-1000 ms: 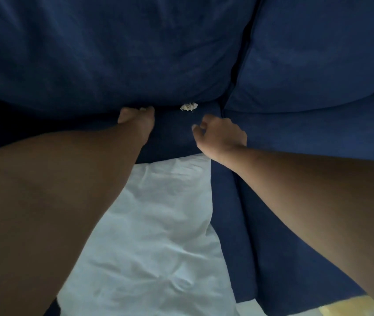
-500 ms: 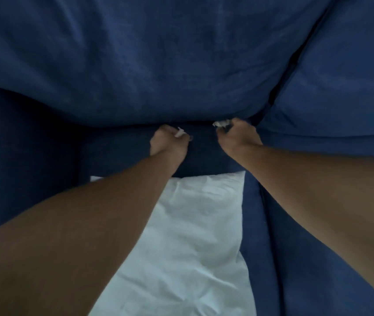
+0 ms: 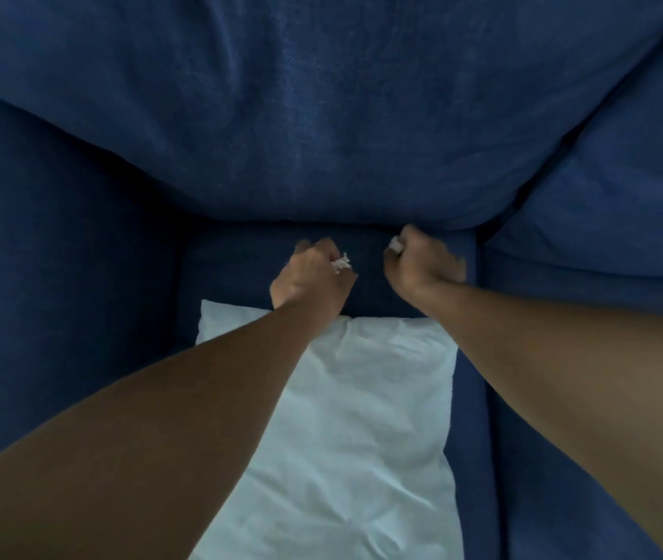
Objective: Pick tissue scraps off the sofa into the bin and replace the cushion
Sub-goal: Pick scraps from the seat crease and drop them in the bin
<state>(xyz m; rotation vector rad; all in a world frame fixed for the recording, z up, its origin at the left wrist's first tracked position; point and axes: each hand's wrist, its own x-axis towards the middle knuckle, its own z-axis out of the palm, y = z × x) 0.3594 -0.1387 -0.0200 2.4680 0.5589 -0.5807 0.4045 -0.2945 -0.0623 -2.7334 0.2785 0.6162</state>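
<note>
My left hand (image 3: 311,276) is closed around a white tissue scrap (image 3: 341,263) that sticks out between its fingers. My right hand (image 3: 423,266) is a fist on another white tissue scrap (image 3: 395,245), of which only a corner shows. Both hands hover over the dark blue sofa seat (image 3: 366,284), just in front of the back cushion (image 3: 322,115). A white cushion (image 3: 354,430) lies flat on the seat under my forearms. No bin is in view.
The sofa's armrest (image 3: 59,276) rises on the left. A second back cushion (image 3: 613,204) and seat section (image 3: 588,357) lie to the right, split from the first by a dark seam.
My right hand reached the loose scrap at the back cushion's foot and closed on it. My left hand closed on its scrap. Both hands have since drawn back a little from the crease.
</note>
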